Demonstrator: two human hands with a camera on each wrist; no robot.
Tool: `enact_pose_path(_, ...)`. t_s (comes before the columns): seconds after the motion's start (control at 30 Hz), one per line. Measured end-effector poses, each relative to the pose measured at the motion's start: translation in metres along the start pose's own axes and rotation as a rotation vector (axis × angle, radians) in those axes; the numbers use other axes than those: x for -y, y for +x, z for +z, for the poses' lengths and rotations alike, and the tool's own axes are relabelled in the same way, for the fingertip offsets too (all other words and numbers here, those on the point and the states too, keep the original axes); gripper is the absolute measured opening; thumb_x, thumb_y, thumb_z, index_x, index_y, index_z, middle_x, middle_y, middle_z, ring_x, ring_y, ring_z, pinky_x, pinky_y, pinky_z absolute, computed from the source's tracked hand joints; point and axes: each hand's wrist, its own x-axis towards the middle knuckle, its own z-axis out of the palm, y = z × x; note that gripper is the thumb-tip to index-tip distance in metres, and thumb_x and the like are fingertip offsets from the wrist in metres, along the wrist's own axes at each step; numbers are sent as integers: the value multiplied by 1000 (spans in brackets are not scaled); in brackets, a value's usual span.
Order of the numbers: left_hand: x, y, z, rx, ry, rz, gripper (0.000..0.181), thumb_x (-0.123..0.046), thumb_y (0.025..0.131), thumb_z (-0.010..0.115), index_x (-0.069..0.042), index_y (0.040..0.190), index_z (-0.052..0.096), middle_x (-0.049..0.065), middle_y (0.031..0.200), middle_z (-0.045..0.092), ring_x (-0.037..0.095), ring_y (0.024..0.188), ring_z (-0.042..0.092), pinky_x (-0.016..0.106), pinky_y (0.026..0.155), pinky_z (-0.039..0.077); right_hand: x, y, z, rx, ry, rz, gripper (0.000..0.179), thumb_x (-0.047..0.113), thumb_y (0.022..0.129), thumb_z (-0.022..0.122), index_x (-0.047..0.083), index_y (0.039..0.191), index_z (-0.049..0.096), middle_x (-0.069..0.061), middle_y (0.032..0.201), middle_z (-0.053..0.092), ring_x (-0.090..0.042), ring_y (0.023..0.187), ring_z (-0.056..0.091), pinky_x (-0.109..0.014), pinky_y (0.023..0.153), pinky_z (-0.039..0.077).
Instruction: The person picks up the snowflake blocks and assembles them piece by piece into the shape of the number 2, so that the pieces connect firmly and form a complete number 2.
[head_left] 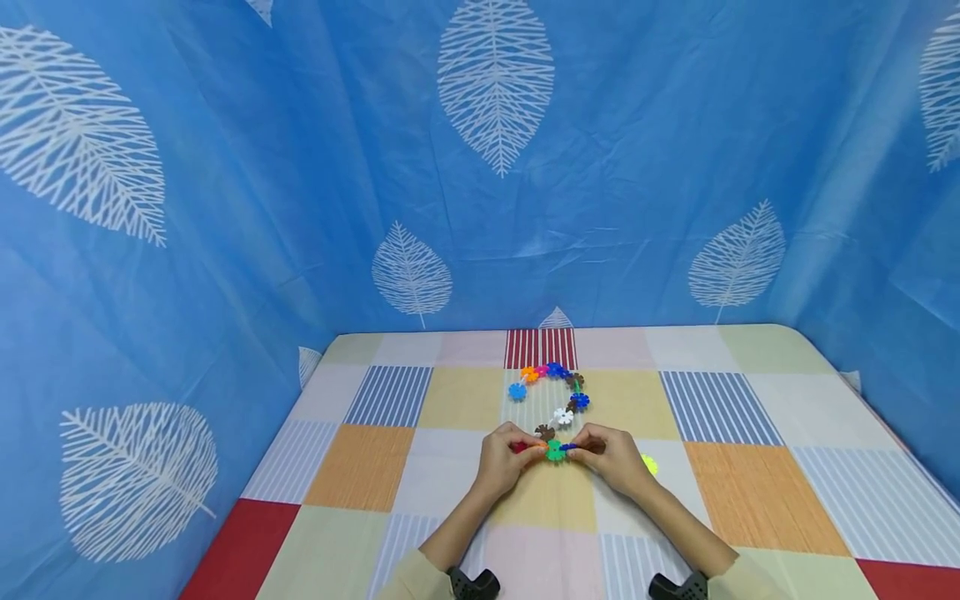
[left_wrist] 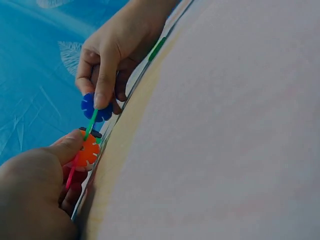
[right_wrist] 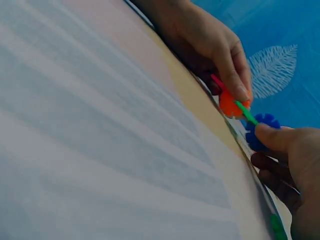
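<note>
My left hand [head_left: 504,460] pinches an orange notched plastic disc [left_wrist: 90,149] between thumb and fingers. A pink-red disc [left_wrist: 70,176] joins this orange one and lies by the same fingers. With thumb and fingertips, my right hand [head_left: 615,458] pinches a dark blue notched disc [right_wrist: 262,131]. Between the two hands a green disc [head_left: 555,451] links the orange and blue pieces; it appears edge-on in both wrist views. Just behind the hands lies a brown disc [head_left: 545,432]; whether it joins the held pieces I cannot tell.
Beyond the hands, a curved chain runs from a white disc [head_left: 563,417] through blue, brown, pink and orange pieces to a light blue disc [head_left: 517,391]. A yellow-green disc [head_left: 650,464] lies beside the right hand. The patchwork tablecloth [head_left: 442,475] meets a blue leaf-print curtain [head_left: 600,208].
</note>
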Motion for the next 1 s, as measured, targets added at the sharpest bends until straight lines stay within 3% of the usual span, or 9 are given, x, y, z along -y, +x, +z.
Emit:
enact_pose_path(0.23,0,0,2,9,15,-2,9,-20,72,79,-12,76,76,-6,72,59,4,63,49,14,51,35,-7,-4,-33,43,-149,31,18,25,81,71,16,96,71,12,91,64,-7,82,58,-28,71,50)
enact_pose_path(0.4,1,0,0,17,23,-9,9,-20,72,79,-12,76,75,-6,74,59,5,65,50,15,51,36,-16,-17,-70,201,-198,76,29,35,79,71,20,104,70,8,101,61,-14,93,51,-34,76,47)
enact_pose_path(0.5,1,0,-2,25,23,-19,9,-19,72,79,-12,77,75,-7,74,59,5,66,51,15,52,37,-20,-26,-81,297,-242,36,35,39,74,74,21,104,70,4,107,57,-17,99,45,-40,80,43)
enact_pose_path(0.6,0,0,-3,31,15,-30,9,-18,72,79,-11,77,75,-6,74,58,6,66,51,16,53,38,-22,-30,-85,314,-293,-45,32,39,72,75,23,100,71,4,107,55,-16,101,42,-41,80,41)
enact_pose_path(0.7,0,0,-3,32,9,-30,9,-17,72,79,-11,77,75,-6,74,58,6,66,50,16,53,38,-23,-30,-84,296,-331,-81,27,39,72,75,26,95,69,6,105,54,-14,99,42,-37,79,42)
enact_pose_path(0.8,0,-1,-2,36,9,-30,9,-18,73,78,-11,78,75,-6,74,58,5,65,48,16,52,36,-21,-30,-79,241,-324,-43,25,34,71,77,24,91,65,10,95,56,-9,89,47,-30,73,44)
enact_pose_path(0.9,0,-2,-1,40,6,-31,10,-19,73,78,-11,79,75,-6,75,57,4,65,47,15,52,35,-17,-29,-70,99,-301,-9,23,21,71,79,20,86,61,13,81,59,-4,70,50,-23,59,45)
enact_pose_path(1.0,0,-3,0,26,9,-13,11,-20,74,77,-11,79,75,-6,75,58,4,66,49,15,52,37,-10,-26,-56,-49,-173,35,19,9,74,76,11,88,63,6,72,63,-7,57,54,-22,50,46)
